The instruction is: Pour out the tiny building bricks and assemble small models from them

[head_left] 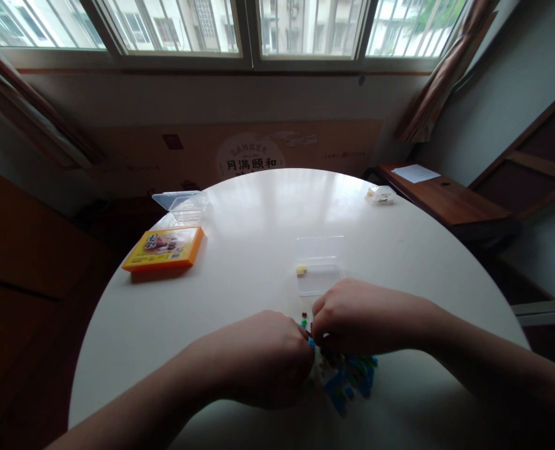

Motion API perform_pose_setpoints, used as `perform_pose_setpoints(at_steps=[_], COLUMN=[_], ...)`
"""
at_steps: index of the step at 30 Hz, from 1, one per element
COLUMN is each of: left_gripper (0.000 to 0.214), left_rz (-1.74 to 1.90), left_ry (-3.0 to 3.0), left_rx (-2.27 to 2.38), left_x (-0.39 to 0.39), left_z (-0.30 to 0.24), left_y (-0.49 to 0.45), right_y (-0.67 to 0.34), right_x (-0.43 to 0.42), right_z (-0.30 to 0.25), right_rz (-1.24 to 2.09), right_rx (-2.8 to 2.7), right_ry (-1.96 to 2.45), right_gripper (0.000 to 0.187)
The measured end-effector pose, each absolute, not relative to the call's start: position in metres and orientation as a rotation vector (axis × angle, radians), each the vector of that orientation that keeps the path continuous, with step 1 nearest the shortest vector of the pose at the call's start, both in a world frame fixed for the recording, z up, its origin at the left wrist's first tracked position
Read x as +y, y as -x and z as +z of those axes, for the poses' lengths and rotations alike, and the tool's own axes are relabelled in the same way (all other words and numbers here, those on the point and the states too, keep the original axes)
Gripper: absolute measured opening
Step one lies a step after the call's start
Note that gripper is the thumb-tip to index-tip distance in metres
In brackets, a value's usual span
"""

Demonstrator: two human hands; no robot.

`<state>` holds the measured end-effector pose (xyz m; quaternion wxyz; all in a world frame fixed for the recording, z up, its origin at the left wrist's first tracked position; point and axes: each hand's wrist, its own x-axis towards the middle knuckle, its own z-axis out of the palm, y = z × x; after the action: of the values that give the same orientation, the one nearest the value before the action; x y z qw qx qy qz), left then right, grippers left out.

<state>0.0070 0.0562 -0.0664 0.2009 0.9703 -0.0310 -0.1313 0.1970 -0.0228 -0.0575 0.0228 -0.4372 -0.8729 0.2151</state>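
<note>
My left hand [275, 356] is closed, knuckles up, over the near part of the table. My right hand [345, 315] is closed too, its fingertips pinched just right of the left hand's. Whatever either hand holds is hidden or too small to make out. Around the fingertips lie tiny blue, green and dark red pieces [304, 322]. Under and below the right hand spreads a pile of small toy building bricks [350, 382], mostly blue, with some green and brown. Just beyond the hands lies an open clear plastic case [322, 281] with small yellow pieces [300, 270] in its left corner.
On the round white table [249, 269], an orange-and-yellow box [165, 248] lies at the left. Behind it stands an open clear plastic container [186, 209]. A crumpled white packet [380, 194] is at the far right edge. A wooden side table [465, 203] holds a paper sheet [417, 173].
</note>
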Motion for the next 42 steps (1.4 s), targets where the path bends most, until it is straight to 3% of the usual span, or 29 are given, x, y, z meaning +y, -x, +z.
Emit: perform_pose_setpoints(at_steps=[8, 14, 31, 38, 42], left_gripper=[0.015, 0.003, 0.006, 0.001, 0.009], left_rz=[-0.359, -0.219, -0.181, -0.143, -0.029], left_ry=[-2.714, -2.602, -2.57, -2.61, -2.634], left_rx=[-0.113, -0.02, -0.048, 0.026, 0.113], left_x=[0.058, 0.076, 0.079, 0.083, 0.089], left_z=[-0.067, -0.056, -0.059, -0.057, -0.062], left_y=[-0.008, -0.004, -0.003, -0.004, -0.004], right_y=[-0.204, -0.206, -0.201, -0.22, -0.237], right_x=[-0.023, -0.024, -0.021, -0.019, -0.012], right_z=[-0.053, -0.053, -0.059, -0.052, -0.054], right_rz=[0.615, 0.689, 0.707, 0.722, 0.721], right_rx=[-2.69, -2.655, -2.694, -2.512, -2.407], right_ry=[1.379, 1.356, 1.326, 1.362, 1.391], right_gripper=[0.017, 0.02, 0.015, 0.014, 0.014])
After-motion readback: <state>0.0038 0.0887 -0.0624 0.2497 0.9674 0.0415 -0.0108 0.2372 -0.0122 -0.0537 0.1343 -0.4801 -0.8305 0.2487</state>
